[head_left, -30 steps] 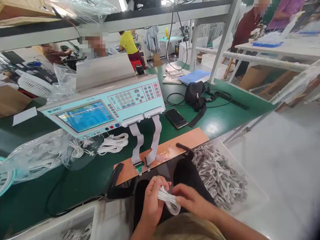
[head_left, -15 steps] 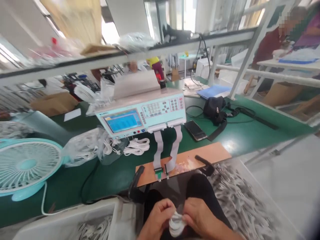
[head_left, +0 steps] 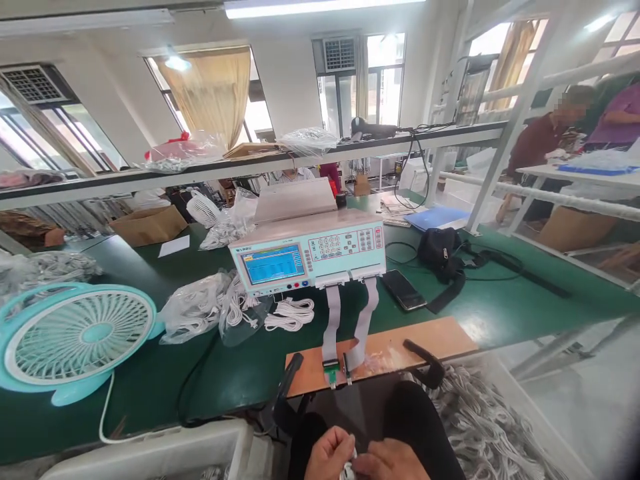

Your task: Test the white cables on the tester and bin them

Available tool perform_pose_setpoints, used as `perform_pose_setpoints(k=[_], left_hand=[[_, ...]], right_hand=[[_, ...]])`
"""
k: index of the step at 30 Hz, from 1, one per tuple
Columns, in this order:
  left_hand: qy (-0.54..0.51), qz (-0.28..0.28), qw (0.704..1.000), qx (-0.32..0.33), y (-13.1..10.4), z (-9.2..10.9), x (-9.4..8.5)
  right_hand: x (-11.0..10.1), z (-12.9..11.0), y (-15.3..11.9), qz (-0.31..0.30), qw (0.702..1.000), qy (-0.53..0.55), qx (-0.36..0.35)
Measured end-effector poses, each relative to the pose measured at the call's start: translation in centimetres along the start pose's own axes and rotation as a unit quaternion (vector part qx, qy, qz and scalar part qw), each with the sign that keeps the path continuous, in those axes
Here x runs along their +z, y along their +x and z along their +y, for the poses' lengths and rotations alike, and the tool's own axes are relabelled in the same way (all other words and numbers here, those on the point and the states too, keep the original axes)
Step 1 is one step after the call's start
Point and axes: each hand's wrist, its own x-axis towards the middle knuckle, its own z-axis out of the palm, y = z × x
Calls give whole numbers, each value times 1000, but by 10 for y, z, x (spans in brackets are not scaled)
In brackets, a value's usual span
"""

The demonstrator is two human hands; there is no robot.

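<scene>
— At the bottom edge of the view, what do the hands hold?
— The left hand (head_left: 327, 457) has its fingers closed on a small bundle of coiled white cable (head_left: 349, 472), which sits between both hands, partly cut off.
— And the right hand (head_left: 393, 460)?
— Its fingers curl against the same bundle; whether they pinch it, I cannot tell.
— What is beside the legs in black trousers (head_left: 425, 420)?
— On the right, a translucent plastic bin (head_left: 510, 377) heaped with grey-white cables (head_left: 480, 427); on the left, a white plastic bin (head_left: 235, 437).
— Past the knees?
— A flat orange-brown wooden board (head_left: 445, 333). Two pale grey ribbon cables (head_left: 332, 327) run from it to a pale blue, box-shaped instrument (head_left: 345, 243) on the green counter (head_left: 530, 313), between a round turquoise fan (head_left: 95, 333) and a black smartphone (head_left: 404, 290).
— Farther back?
— Beyond a long white-edged shelf (head_left: 425, 142), a yellowish fabric curtain (head_left: 213, 100) hangs at a window.
</scene>
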Motion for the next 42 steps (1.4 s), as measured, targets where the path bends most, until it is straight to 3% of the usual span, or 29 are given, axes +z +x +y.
perform_pose_setpoints(k=[5,7,9,12,14,17,21,24,29,32,34,36,39,42], left_hand=[[143,66,978,134,1,-2,5],[167,81,968,170,-2,3,10],[165,79,965,187,-5,9,16],[108,41,984,135,-6,16,18],[21,5,998,54,-2,19,13],[-114,-45,992,-38,5,22,-2],[-174,-80,980,-49,11,24,-15],[-168,-54,984,-25,13,22,-13],[-69,14,997,22,19,18,-4],[83,18,993,88,23,22,-5],[181,2,972,149,24,28,-8],[245,-9,948,203,25,35,-9],[280,7,929,243,27,39,-9],[272,42,928,250,28,36,-6]], right_hand=[[-5,-2,5,-14,1000,-27,1],[-8,-3,8,-10,997,25,68],[-10,-2,13,-2,977,112,183],[-8,2,25,24,913,243,326],[-1,7,32,39,878,308,364],[11,16,40,55,836,372,401],[20,27,44,70,807,410,420],[20,31,44,71,801,429,411],[17,28,48,75,794,442,410],[16,23,53,79,730,506,452],[16,19,58,82,667,554,492],[15,17,62,91,624,577,519],[11,14,67,101,596,597,527],[7,14,70,97,590,608,522]])
